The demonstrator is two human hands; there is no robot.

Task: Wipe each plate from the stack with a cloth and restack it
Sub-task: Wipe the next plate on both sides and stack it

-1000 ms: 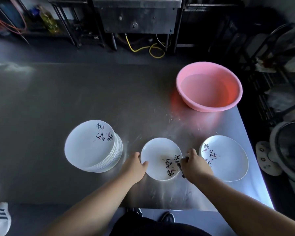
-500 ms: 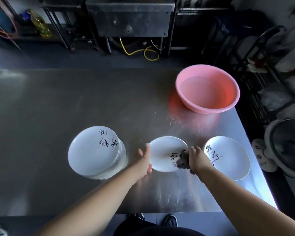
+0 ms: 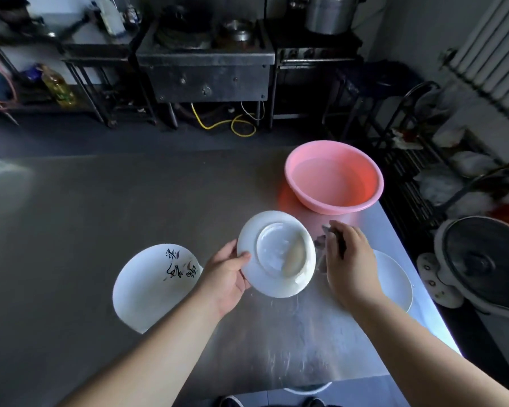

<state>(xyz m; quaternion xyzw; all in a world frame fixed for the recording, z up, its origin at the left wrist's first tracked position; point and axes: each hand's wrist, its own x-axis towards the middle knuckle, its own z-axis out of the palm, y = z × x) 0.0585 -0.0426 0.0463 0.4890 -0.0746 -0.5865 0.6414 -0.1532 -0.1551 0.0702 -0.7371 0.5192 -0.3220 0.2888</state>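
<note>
My left hand (image 3: 227,274) grips the left rim of a white plate (image 3: 276,254), lifted off the steel table (image 3: 100,201) and tilted so its underside and foot ring face me. Just right of that plate, my right hand (image 3: 350,259) holds a dark cloth (image 3: 331,233), bunched in its fingers and mostly hidden. A stack of white plates (image 3: 150,286) with black brush lettering stands at the left. Another white plate (image 3: 394,280) lies on the table at the right, partly hidden behind my right forearm.
A pink basin (image 3: 334,179) holding water sits at the table's far right. The table's right edge runs close to the right-hand plate, with a floor fan (image 3: 482,265) beyond it. Steel cookers (image 3: 203,63) stand across the aisle.
My left hand has lifted the middle plate off the table and turned it underside up. My right hand with the cloth has come off the plate face to its right side.
</note>
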